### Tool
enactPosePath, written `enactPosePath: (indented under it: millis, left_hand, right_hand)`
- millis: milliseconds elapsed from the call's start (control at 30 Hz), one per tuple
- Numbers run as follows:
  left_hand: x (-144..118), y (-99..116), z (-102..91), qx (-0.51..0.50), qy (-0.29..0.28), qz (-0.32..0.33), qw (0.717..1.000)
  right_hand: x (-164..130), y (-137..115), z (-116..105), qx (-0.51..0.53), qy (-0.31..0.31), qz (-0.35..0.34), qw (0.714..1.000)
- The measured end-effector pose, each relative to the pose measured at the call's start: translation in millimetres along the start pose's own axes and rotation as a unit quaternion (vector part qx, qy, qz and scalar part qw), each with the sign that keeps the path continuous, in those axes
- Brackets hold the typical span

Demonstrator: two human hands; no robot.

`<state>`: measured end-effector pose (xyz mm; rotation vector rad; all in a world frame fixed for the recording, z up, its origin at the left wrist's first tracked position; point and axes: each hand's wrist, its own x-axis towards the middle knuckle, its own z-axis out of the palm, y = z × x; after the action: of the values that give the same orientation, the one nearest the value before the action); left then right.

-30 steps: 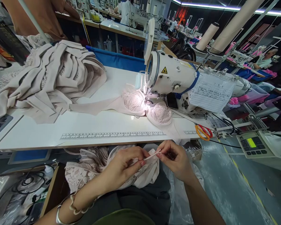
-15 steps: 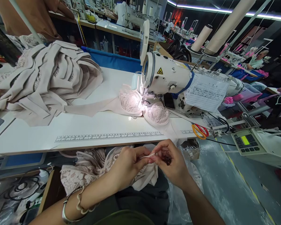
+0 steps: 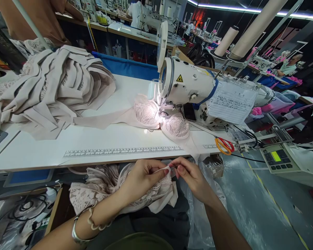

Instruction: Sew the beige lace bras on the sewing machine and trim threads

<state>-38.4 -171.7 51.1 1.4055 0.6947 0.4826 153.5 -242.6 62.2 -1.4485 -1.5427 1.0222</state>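
Observation:
Both my hands meet just below the front edge of the white sewing table (image 3: pixel 99 139). My left hand (image 3: pixel 141 178) pinches a thin pale strap (image 3: pixel 163 169) that belongs to the lace garment (image 3: pixel 104 191) bunched on my lap. My right hand (image 3: pixel 191 177) pinches the same strap from the other side, fingertips nearly touching. On the table, a lace bra (image 3: pixel 159 119) lies under the needle of the white sewing machine (image 3: pixel 187 86), lit by its lamp.
A large heap of beige fabric pieces (image 3: pixel 52 90) covers the table's left. Orange-handled scissors (image 3: pixel 225 146) lie at the right edge, next to a control panel (image 3: pixel 276 158). A paper sheet (image 3: pixel 232 102) hangs on the machine. Other people work at benches behind.
My hands have drawn closer together on the strap, and its straight stretch between them has shortened into a small loop. The view shifted slightly.

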Motion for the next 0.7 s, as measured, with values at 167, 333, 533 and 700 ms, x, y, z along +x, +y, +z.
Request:
enactPosePath:
  millis: [167, 333, 533, 700]
  left_hand:
    - [0, 2, 0.1, -0.009, 0.013, 0.007, 1.000]
    - [0, 0, -0.1, 0.009, 0.019, -0.003, 1.000]
    - [-1, 0, -1.6, 0.021, 0.015, 0.003, 1.000]
    - [-1, 2, -2.1, 0.034, 0.008, 0.015, 0.999]
  right_hand:
    - [-1, 1, 6, 0.041, 0.033, -0.007, 0.999]
    - [-3, -3, 7, -0.021, 0.041, -0.040, 0.998]
    - [-2, -2, 7, 0.006, 0.032, -0.001, 0.999]
    - [1, -2, 11, 0.061, -0.006, 0.019, 0.998]
